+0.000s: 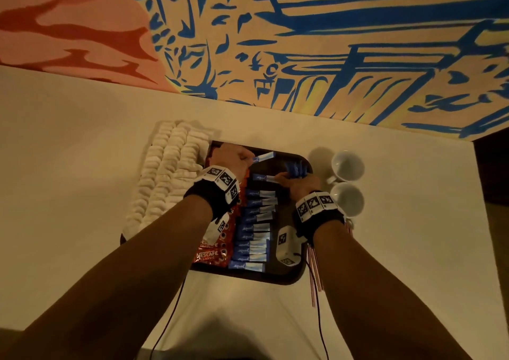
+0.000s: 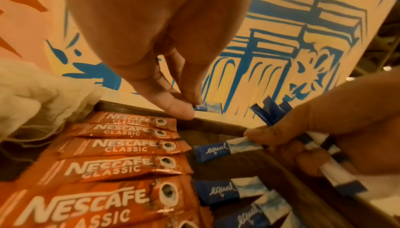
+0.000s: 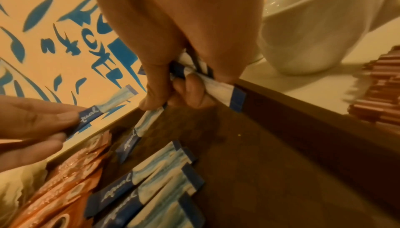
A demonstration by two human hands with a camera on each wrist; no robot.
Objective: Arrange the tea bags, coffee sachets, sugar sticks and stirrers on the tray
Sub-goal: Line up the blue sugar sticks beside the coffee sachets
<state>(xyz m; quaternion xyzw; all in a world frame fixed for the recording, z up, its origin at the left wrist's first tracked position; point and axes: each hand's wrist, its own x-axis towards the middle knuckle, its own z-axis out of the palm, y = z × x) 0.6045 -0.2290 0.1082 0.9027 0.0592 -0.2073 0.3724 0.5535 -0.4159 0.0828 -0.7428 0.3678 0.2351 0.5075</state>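
Note:
A dark tray (image 1: 289,278) holds a column of red coffee sachets (image 2: 121,147) and a column of blue-and-white sugar sticks (image 1: 252,234). My left hand (image 1: 234,160) pinches one sugar stick (image 1: 265,156) by its blue end above the tray's far edge. My right hand (image 1: 298,183) grips a bundle of sugar sticks (image 1: 295,169), and its thumb and forefinger pinch another stick (image 3: 138,132) whose blue end hangs over the tray floor. White tea bags (image 1: 168,172) lie in rows at the tray's left. Red stirrers (image 1: 315,280) lie on the table right of the tray.
Two white cups (image 1: 347,165) stand on the white table (image 1: 82,167) to the right of the tray. A painted wall (image 1: 330,43) rises behind the table. Thin cables hang from both wrists toward the near edge.

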